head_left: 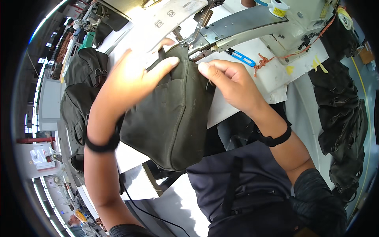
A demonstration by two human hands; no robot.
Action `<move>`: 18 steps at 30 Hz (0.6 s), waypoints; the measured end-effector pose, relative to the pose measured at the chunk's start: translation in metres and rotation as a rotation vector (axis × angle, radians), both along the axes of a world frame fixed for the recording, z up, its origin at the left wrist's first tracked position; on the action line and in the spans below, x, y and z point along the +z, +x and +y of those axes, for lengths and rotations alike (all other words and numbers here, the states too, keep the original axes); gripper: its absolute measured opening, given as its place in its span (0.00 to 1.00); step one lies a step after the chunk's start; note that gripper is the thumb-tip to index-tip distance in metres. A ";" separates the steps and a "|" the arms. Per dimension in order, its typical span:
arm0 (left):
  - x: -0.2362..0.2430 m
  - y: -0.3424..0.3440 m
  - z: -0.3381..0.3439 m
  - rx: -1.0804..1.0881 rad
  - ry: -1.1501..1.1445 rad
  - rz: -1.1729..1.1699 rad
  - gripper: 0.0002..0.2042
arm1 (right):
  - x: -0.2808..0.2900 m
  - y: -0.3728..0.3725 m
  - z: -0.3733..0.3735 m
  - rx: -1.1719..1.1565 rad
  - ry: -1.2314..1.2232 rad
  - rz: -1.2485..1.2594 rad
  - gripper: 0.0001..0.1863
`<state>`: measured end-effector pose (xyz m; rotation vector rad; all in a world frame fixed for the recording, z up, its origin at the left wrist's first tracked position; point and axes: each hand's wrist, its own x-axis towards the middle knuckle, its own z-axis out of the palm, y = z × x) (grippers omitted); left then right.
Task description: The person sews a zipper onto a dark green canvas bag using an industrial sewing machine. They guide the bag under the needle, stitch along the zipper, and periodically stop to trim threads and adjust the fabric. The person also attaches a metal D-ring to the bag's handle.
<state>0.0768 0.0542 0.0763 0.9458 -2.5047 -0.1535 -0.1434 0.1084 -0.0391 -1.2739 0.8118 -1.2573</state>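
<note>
A dark olive fabric bag hangs from the sewing machine's working end toward me, its top edge under the presser foot. A raised seam runs down its front. My left hand, partly blurred, is over the bag's upper left, thumb and index finger apart; the thumb tip lies at the fabric near the needle area. On the other side, my right hand pinches the bag's upper right edge between thumb and fingers. The sewing machine has a long metal arm reaching in from the right.
Blue thread snips and an orange cord lie on the white table, right of the bag. Similar dark bags are piled at left. More dark fabric pieces hang at right. A black cable runs below.
</note>
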 end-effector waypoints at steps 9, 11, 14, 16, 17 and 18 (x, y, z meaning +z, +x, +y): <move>-0.029 0.004 -0.022 0.242 0.909 0.186 0.10 | 0.016 -0.026 -0.012 -0.036 0.025 0.134 0.12; -0.030 0.001 -0.023 0.212 0.943 0.244 0.11 | 0.018 -0.031 -0.012 -0.098 -0.034 0.306 0.13; -0.031 0.001 -0.024 0.141 0.962 0.383 0.12 | 0.018 -0.037 -0.003 -0.247 -0.294 0.545 0.14; -0.033 -0.002 -0.026 0.115 0.976 0.431 0.12 | 0.031 -0.064 0.009 -0.305 -0.400 0.611 0.13; -0.034 -0.003 -0.027 0.132 1.014 0.464 0.12 | 0.046 -0.080 0.018 -0.310 -0.356 0.571 0.12; -0.034 -0.001 -0.025 0.163 1.051 0.498 0.12 | 0.069 -0.094 0.029 -0.439 -0.445 0.615 0.09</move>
